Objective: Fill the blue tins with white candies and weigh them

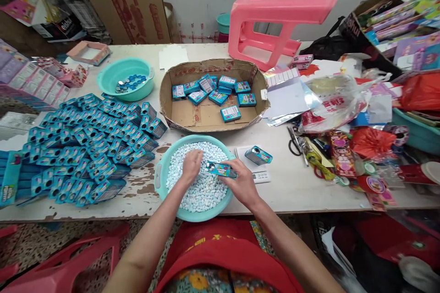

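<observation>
My right hand [242, 183] grips a small blue candy box [222, 169] by its end, holding it over the bowl with a round hole in its top showing. Close beside that hole, my left hand [192, 165] is closed with its fingers curled in; whatever is inside it stays hidden. Below both hands, a turquoise plastic bowl [158, 177] is full of small pale blue and white candies [199, 200]. Right of the bowl, another blue box [258, 155] stands on a white digital scale [263, 177].
Many blue boxes [103, 146] with holes crowd the left. Behind the bowl, a cardboard tray [202, 121] holds several blue boxes. A turquoise basin [125, 94] contains small round blue pieces. Scissors [294, 142], bags and wrappers lie right; a pink stool [275, 4] rests at the back.
</observation>
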A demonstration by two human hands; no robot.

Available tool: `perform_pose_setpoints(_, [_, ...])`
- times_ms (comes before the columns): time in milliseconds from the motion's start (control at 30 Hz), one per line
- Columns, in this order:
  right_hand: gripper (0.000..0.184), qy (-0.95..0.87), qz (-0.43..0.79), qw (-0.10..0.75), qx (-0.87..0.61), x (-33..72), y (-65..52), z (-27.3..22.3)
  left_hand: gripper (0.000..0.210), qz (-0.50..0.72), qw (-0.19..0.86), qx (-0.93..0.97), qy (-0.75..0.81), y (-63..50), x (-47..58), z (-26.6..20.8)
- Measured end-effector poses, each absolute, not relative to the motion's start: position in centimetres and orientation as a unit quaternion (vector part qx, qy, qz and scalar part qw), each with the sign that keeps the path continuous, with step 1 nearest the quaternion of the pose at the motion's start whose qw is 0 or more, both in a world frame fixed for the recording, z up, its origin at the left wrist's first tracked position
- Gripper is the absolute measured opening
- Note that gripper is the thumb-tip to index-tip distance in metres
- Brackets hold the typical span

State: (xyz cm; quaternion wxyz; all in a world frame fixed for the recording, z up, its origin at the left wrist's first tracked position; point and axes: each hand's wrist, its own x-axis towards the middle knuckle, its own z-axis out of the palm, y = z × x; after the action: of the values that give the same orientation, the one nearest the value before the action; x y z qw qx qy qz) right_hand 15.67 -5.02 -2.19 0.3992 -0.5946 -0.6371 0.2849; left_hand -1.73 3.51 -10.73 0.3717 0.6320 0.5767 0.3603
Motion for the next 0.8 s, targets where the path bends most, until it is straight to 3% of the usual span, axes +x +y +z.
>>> perform_pose_setpoints(133, [0.033, -0.628, 0.277, 0.423, -0.592, 16.1, -4.9, -2.0, 0.021, 0.232, 0.299, 0.728, 0.572, 1.8, -0.1, -13.7])
perform_pose_setpoints(200, [0.032, -0.625, 0.273, 0.424, -0.595, 16.2, -4.8, -2.2, 0.019, 0.227, 0.335, 0.708, 0.579, 1.0, 0.0, -14.2])
perform_pose_setpoints(433, [0.032, -0.629, 0.276, 0.396, -0.609, 16.0, -4.4, -3.7, 0.030, 0.370, 0.493, 0.515, 0.596, 1.0, -2.0, -11.0])
perform_pose_setpoints(567, [0.031, -0.656, 0.265, 0.373, -0.600, 14.8, -4.3, -4.1, 0.023, 0.550, 0.643, 0.295, 0.443, 0.8, -1.6, -5.9])
perform_pose_setpoints(800, [0.035, -0.675, 0.275, 0.340, -0.594, 12.6, -4.5, -3.2, 0.025, 0.656, 0.617, 0.225, 0.373, 1.0, -0.3, -2.4])
